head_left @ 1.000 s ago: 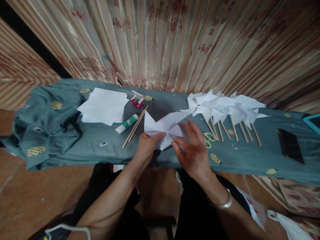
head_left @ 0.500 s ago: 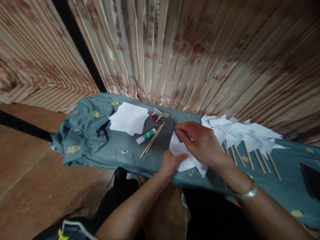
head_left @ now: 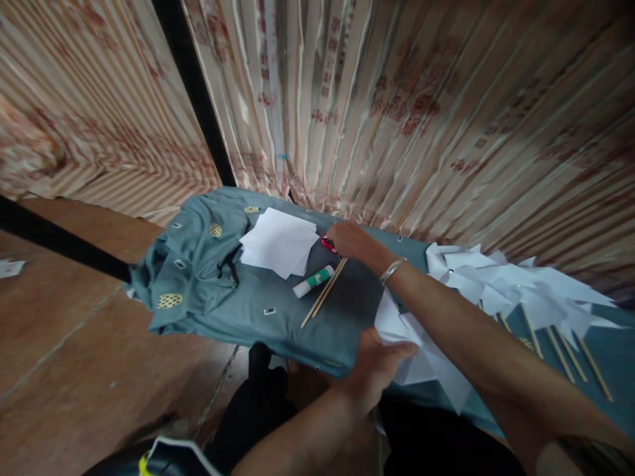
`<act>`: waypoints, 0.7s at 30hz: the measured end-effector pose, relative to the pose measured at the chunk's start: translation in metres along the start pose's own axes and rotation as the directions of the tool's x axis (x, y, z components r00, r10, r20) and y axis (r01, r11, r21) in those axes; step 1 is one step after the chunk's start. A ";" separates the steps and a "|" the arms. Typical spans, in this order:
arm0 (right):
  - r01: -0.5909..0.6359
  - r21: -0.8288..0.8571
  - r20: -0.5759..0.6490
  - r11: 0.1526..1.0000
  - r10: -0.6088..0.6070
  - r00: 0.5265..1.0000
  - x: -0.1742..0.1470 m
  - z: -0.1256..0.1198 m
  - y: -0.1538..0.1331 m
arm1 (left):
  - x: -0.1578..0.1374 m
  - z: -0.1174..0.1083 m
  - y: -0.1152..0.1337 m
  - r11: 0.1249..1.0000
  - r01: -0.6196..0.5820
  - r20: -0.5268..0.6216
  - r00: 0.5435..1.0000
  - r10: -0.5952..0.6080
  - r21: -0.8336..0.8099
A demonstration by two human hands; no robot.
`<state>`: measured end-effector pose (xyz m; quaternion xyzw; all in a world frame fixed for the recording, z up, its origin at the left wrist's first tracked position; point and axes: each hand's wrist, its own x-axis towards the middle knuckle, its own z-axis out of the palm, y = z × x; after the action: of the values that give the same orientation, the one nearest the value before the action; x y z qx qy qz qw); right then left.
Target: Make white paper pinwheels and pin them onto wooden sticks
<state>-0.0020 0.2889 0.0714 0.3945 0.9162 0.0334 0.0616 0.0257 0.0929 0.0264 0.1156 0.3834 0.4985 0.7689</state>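
Note:
My left hand pinches a white folded paper pinwheel at the table's near edge, thumb on top. My right hand is at the small red box of dark little pieces, knuckles up and fingers curled down. Its fingertips, and whatever they grip, are hidden. Just below that hand lie thin wooden sticks, with a green and white glue stick beside them. My right forearm passes over part of the pinwheel.
A stack of white square paper lies left of the red box. Several white pinwheels on sticks overlap at the right. A grey-green cloth covers the table, bunched at its left end. A striped curtain hangs behind.
My right hand has left the pinwheel and reached up and left to the red box. My left hand still holds the pinwheel. The view has shifted, moving the table rightward in frame.

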 end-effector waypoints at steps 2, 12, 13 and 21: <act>-0.009 -0.014 0.024 1.000 0.009 1.000 0.004 0.002 0.002 | 0.003 0.001 -0.002 1.000 0.017 -0.041 0.999 -0.018 -0.014; -0.006 -0.007 0.121 1.000 0.007 0.993 0.002 -0.001 0.005 | 0.006 -0.004 -0.015 0.996 -0.048 0.013 0.999 0.049 -0.070; -0.002 -0.003 0.121 1.000 0.002 0.993 0.001 -0.001 0.005 | 0.006 -0.004 -0.015 0.997 -0.048 0.007 0.999 0.049 -0.060; 0.029 0.014 0.108 0.999 -0.030 0.994 -0.001 0.005 0.007 | 0.007 0.000 -0.014 0.999 -0.027 -0.025 0.999 0.026 -0.046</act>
<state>0.0041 0.2933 0.0676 0.3826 0.9174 0.0056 0.1091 0.0368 0.0922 0.0145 0.0969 0.3797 0.5188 0.7598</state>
